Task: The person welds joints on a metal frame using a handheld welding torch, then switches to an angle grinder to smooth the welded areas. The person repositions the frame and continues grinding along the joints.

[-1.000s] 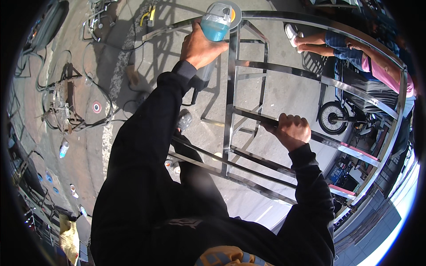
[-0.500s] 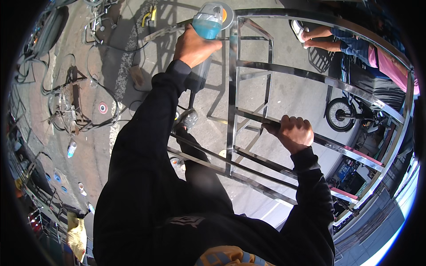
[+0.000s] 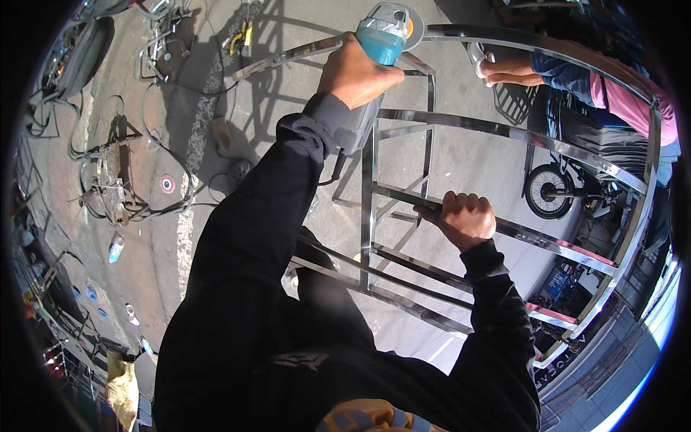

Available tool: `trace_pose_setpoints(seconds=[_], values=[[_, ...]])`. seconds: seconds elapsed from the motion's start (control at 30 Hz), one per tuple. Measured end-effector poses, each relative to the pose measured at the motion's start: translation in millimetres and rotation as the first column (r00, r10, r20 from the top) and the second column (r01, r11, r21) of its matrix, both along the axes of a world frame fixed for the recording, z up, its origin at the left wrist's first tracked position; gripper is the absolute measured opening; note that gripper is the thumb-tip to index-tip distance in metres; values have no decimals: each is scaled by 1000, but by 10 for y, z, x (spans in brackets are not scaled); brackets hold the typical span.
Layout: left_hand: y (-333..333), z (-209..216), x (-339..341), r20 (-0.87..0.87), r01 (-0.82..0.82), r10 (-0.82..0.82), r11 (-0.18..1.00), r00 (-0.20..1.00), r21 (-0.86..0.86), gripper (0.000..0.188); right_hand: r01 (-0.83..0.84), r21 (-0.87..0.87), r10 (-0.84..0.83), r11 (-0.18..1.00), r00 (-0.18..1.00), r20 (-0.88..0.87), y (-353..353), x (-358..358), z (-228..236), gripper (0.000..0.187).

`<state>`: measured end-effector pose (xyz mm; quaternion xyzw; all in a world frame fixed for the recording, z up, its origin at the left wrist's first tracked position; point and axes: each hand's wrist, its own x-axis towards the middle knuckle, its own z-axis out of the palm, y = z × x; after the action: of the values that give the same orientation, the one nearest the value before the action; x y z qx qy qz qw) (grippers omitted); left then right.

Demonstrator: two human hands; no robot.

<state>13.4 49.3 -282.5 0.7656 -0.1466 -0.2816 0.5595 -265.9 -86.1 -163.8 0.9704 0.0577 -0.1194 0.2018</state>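
Observation:
My left hand [image 3: 358,72] is wrapped round a teal and grey angle grinder [image 3: 381,43], near the far corner of a shiny metal frame [image 3: 446,124]. The grinder's disc [image 3: 414,30] lies over the frame's far bar; whether it touches the metal I cannot tell. Its grey body and cable hang below my wrist. My right hand [image 3: 466,220] is closed over a middle crossbar [image 3: 536,237] of the frame, knuckles up. Several parallel bars run off to the right from a long upright bar [image 3: 367,209].
A person in a pink shirt [image 3: 626,108] is at the far right, beside a parked motorcycle [image 3: 551,191]. Cables [image 3: 155,129], metal offcuts and a round disc [image 3: 167,183] lie on the ground to the left. A yellow-handled tool [image 3: 247,39] lies at the far left.
My left hand has moved right with the grinder, whose disc now covers the frame's far corner. My right hand and the frame have shifted slightly left in the picture; its grip stays closed.

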Motion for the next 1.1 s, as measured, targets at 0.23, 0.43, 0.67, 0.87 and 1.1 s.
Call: trace_pose_setpoints(seconds=[0.23,0.43,0.67,0.87,1.1], values=[[-135,125,-29,2,-37,37,999,999,3,71,41,-20,-42,999,997,-65,21,-19,3,62],[155,-91,-17,-14,-111,112,992,994,55,73,-11,0,11,1000,1000,10,0,-5,-13,65],[430,-386,16,-52,-137,146,980,988,144,72,-10,-14,10,1000,1000,2,4,1,-3,65],[539,-432,34,-51,-124,130,986,990,108,65,-23,-14,23,1000,1000,15,11,-4,-17,65],[147,-165,65,-34,-65,67,996,997,58,67,34,5,-34,999,999,-36,25,-40,-31,61]])
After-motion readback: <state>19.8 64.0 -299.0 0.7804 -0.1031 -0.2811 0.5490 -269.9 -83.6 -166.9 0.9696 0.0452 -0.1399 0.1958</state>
